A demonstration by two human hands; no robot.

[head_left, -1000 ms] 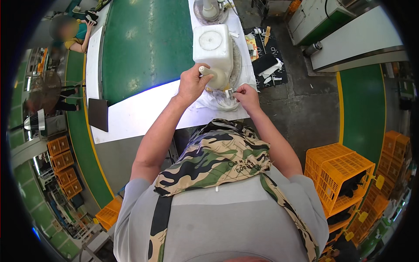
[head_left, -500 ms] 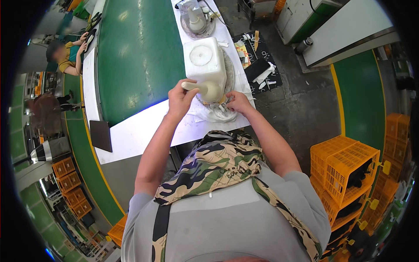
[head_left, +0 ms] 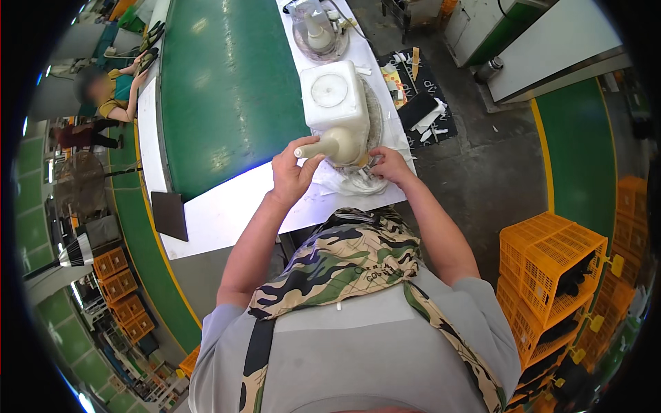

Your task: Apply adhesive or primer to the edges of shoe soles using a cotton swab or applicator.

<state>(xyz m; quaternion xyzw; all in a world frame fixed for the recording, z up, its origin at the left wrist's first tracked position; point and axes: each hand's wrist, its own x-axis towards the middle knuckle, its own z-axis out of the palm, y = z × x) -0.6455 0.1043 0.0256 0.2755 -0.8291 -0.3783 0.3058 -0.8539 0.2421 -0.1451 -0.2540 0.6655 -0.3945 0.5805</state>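
My left hand (head_left: 292, 172) is closed around the narrow neck of a cream, funnel-shaped vessel (head_left: 337, 146), thumb on the near side and fingers on the far side. The neck points left. Right behind the vessel stands a square white plastic jug (head_left: 335, 113) with a round ring on its top face. My right hand (head_left: 390, 167) is at the right of the vessel's base, thumb and fingertips pinched together low down; whatever they hold is too small to make out. Below both hands lies a crumpled white plastic sheet or cloth (head_left: 351, 184).
A second pale vessel under clear plastic (head_left: 318, 38) stands farther back on the white worktop (head_left: 234, 213). Left of it runs a green conveyor belt (head_left: 234, 76). Orange crates (head_left: 544, 268) are stacked at my right. Across the belt a person (head_left: 120, 96) handles a dark shoe.
The vessel's neck has swung a little toward me, and my left fingers have shifted around it. My right hand stays low by the base. The whole view has moved slightly.
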